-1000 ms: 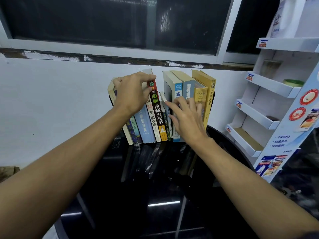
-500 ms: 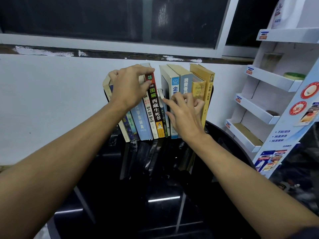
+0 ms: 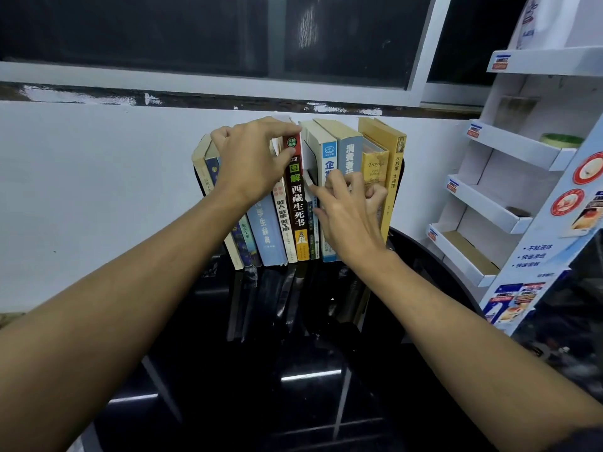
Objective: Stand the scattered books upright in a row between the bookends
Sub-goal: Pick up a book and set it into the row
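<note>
Books point(image 3: 298, 197) stand spines out; one reads 西藏生死书, another "Troyka", perhaps. Left hand point(image 3: 251, 164) pinches the leaning left books' tops; right hand point(image 3: 350, 216), fingers curled, presses the spines.

A glossy black round counter point(image 3: 293, 402) fills the lower middle, reflecting ceiling lights as pale bars. Behind it runs a white painted wall point(image 3: 81, 190), topped by a dark, paint-smeared ledge point(image 3: 98, 96) and a white-framed window with dark glass point(image 3: 195, 31). On the right stands a white cardboard tiered display rack point(image 3: 509, 151) with small blue-and-red labels on its shelf edges; a green round object point(image 3: 562, 139) lies on one shelf.
</note>
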